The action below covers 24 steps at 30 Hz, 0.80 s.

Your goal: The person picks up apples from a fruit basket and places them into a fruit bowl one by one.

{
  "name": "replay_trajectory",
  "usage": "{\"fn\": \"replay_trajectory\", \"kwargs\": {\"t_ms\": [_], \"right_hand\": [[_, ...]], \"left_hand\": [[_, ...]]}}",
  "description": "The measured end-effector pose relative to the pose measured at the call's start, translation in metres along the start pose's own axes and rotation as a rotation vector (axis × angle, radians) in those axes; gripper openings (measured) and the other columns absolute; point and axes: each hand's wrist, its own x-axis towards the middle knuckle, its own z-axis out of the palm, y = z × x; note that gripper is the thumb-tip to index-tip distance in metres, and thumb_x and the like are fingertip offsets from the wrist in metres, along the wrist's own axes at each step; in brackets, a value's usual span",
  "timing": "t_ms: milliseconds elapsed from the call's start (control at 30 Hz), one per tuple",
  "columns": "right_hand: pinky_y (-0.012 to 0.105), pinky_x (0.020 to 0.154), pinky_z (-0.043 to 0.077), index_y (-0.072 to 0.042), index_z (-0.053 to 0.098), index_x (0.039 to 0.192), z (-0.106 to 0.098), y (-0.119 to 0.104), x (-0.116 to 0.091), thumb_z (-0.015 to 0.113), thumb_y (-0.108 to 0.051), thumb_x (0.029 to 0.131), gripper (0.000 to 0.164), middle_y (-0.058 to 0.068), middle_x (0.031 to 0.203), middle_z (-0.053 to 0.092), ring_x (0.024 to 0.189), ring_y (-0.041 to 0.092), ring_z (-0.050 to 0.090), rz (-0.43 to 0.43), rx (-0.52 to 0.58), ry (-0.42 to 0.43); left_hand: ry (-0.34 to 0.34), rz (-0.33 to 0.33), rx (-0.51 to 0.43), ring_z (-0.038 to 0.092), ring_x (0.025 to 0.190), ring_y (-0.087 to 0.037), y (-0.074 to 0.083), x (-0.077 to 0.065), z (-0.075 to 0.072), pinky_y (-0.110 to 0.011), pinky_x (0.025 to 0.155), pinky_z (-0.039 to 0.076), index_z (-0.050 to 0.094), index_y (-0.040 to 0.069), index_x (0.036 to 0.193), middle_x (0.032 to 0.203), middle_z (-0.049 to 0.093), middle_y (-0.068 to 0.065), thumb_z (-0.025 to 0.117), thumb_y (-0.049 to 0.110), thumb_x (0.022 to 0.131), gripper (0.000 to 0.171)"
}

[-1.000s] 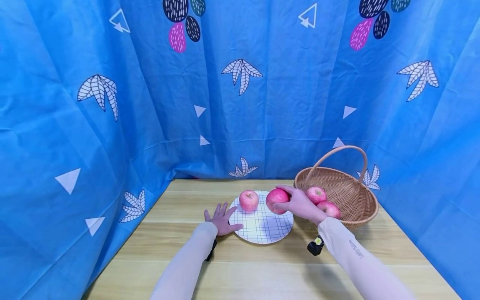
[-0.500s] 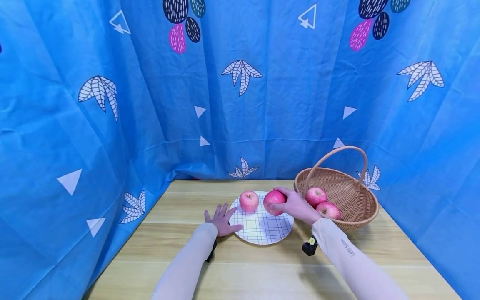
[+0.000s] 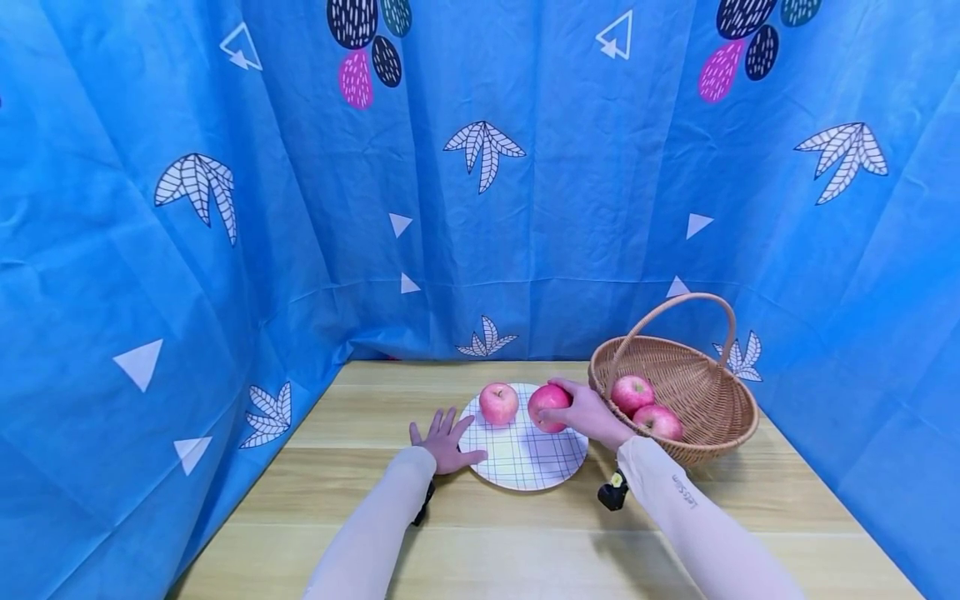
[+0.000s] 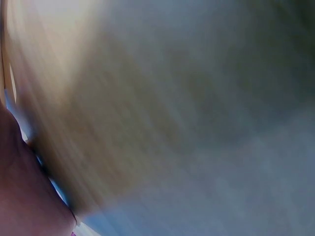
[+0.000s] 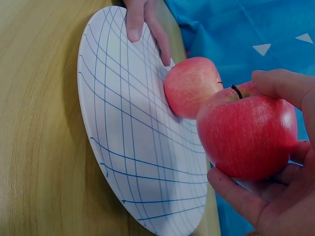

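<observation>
My right hand [image 3: 588, 411] grips a red apple [image 5: 248, 132] between thumb and fingers at the right part of a round white plate [image 3: 517, 467] with blue grid lines. Its stem points up in the right wrist view. Another apple [image 3: 498, 403], pinker, sits toward the back left of the plate. At the plate's left edge, my left hand [image 3: 444, 446] lies with its fingers spread, thumb on the rim. The left wrist view is mostly blurred tabletop, with a bit of skin at its lower left.
A wicker basket [image 3: 701, 400] with a tall arched handle stands at the right, two apples [image 3: 657, 422] inside it. Everything is on a wooden table [image 3: 495, 550]. A blue patterned curtain [image 3: 585, 217] hangs behind and along both sides.
My right hand has moved slightly left and down with the apple over the plate, mostly in the first half second. The left hand, plate and basket stay in place.
</observation>
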Motion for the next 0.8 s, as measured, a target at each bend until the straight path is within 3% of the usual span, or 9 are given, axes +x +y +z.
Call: {"fn": "replay_trajectory", "kwargs": {"t_ms": [633, 800], "right_hand": [[0.047, 0.098, 0.053, -0.014, 0.047, 0.150, 0.016, 0.016, 0.016, 0.085, -0.036, 0.079, 0.083, 0.016, 0.127, 0.066, 0.113, 0.030, 0.065, 0.059, 0.025, -0.015], [0.046, 0.097, 0.053, -0.010, 0.049, 0.142, 0.018, 0.019, 0.018, 0.085, -0.031, 0.079, 0.076, 0.017, 0.125, 0.065, 0.112, 0.030, 0.064, 0.064, 0.046, -0.020]], "left_hand": [[0.000, 0.000, -0.002, -0.002, 0.158, -0.032, -0.002, 0.003, 0.002, -0.077, 0.112, -0.007, 0.021, 0.043, 0.159, 0.171, 0.006, -0.002, 0.037, 0.095, 0.075, 0.100], [0.001, 0.006, -0.011, -0.003, 0.158, -0.032, -0.002, 0.002, 0.002, -0.077, 0.112, -0.007, 0.021, 0.043, 0.159, 0.171, 0.005, -0.002, 0.038, 0.095, 0.075, 0.101]]}}
